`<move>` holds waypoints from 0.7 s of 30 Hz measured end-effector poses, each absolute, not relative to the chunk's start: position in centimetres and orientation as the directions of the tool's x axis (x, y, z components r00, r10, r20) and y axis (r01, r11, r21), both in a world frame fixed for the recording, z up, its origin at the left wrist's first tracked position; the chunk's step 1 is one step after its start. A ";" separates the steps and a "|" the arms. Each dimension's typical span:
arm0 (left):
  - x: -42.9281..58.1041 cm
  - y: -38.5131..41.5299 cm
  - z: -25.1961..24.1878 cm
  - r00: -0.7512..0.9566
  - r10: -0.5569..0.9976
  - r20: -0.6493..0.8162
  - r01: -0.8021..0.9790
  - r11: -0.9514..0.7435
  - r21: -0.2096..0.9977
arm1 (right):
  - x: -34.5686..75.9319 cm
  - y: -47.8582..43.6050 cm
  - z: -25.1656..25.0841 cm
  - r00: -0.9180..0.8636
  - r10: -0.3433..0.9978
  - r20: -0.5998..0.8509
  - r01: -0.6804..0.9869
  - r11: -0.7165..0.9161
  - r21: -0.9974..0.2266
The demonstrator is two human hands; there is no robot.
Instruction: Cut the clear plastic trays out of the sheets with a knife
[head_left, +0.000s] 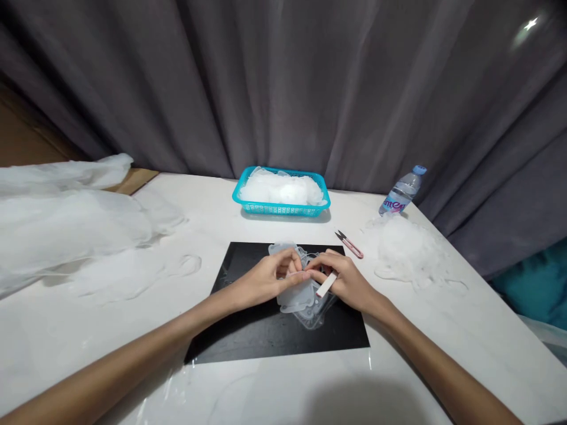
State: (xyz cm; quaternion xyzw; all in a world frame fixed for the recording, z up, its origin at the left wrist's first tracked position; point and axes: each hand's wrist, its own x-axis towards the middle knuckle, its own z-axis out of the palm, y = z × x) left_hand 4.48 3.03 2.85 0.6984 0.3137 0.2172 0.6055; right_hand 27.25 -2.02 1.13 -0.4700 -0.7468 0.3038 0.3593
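Over the black mat (pixel 248 336), both hands meet at a bunch of translucent plastic pieces (pixel 296 298), flat with rounded edges and small holes. My left hand (pixel 270 274) pinches the bunch at its upper middle, thumb against fingers. My right hand (pixel 339 274) is closed on the right side of the same bunch, its fingertips close to the left thumb. A flat white stick (pixel 326 284) with a reddish end is tucked in the right hand and points down-left. The fingers hide exactly what lies between the fingertips.
A turquoise basket (pixel 283 209) of white translucent pieces stands behind the mat. Pink thread snips (pixel 349 244) lie at its upper right. Further right are a heap of wispy translucent material (pixel 410 251) and a water bottle (pixel 401 193). Large translucent sheets (pixel 75 227) cover the left.
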 end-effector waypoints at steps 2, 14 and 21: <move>4.5 2.8 2.8 0.726 0.687 -0.044 0.221 -0.172 0.960 | 27.5 -2.2 1.3 -0.327 0.919 0.220 0.496 0.365 -0.788; 0.7 7.4 2.6 0.414 0.901 0.133 0.378 -0.303 0.875 | 27.6 -3.8 0.8 -0.398 0.825 0.402 0.708 0.554 -0.437; 0.4 5.9 5.7 0.660 0.751 0.010 0.190 -0.180 0.965 | 28.7 -4.1 1.3 -0.190 0.959 0.208 0.741 0.279 -0.610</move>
